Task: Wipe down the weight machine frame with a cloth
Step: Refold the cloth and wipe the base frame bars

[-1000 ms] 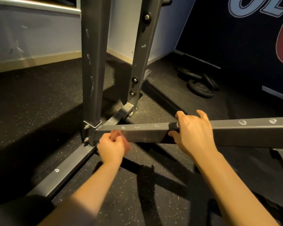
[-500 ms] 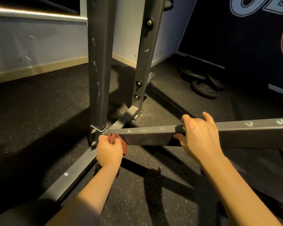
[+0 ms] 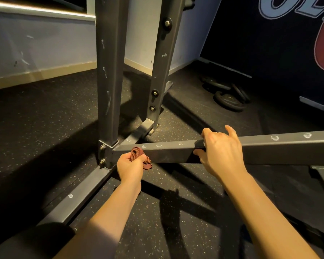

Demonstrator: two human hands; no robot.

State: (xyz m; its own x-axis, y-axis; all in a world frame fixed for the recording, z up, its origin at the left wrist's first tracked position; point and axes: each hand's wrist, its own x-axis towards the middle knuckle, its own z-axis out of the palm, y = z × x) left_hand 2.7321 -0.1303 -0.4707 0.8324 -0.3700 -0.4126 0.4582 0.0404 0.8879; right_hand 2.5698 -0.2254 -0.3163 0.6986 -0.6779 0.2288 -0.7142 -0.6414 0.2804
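- Cloth [image 3: 137, 156]: reddish-brown, bunched in my left hand [image 3: 129, 168], fingers curled round it, pressed to the near face of the horizontal frame bar [image 3: 168, 153] beside the near upright [image 3: 108, 71].
- My right hand [image 3: 221, 151]: gripping that bar, fingers over the top, thumb underneath.
- Floor [image 3: 45, 128]: dark speckled rubber.
- Far right: weight plates [image 3: 229, 98] lying below a dark lettered wall [image 3: 269, 43].
- Far left: pale wall [image 3: 45, 47].

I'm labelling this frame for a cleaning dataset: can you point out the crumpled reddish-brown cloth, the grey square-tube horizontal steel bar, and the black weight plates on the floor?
Crumpled reddish-brown cloth [image 3: 137, 153]: head view, bunched top above the fingers.
Grey square-tube horizontal steel bar [image 3: 168, 155]: head view, front face.
Black weight plates [image 3: 227, 100]: head view, nearest plate.
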